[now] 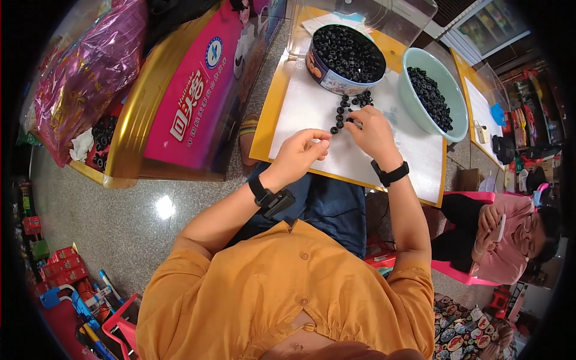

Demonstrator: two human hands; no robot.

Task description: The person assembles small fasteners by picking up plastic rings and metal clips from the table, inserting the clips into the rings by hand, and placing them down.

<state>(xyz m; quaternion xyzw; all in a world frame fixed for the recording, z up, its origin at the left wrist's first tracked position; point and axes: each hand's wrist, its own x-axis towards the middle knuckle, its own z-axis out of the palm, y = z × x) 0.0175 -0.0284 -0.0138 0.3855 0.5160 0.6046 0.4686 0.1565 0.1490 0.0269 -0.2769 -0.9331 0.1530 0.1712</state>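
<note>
Small black ring-shaped parts (340, 110) lie in a loose row and a small cluster on the white tabletop in front of me. My right hand (373, 137) reaches over them from the right. Its thumb and fingers are pinched together at a black part by the row. My left hand (301, 155) is just left of the row's near end, fingers curled and thumb against them; whatever it may hold is hidden. Beyond the row stands a round tin (327, 77) heaped with such black parts. A pale green basin (414, 114) on the right holds more of them.
A clear plastic box (414, 13) stands behind the tin. Left of the table is a pink display counter (174, 114) with gold edging and a shiny purple bag (90, 84). At the right, another person (507, 240) sits on a pink chair, holding a white object.
</note>
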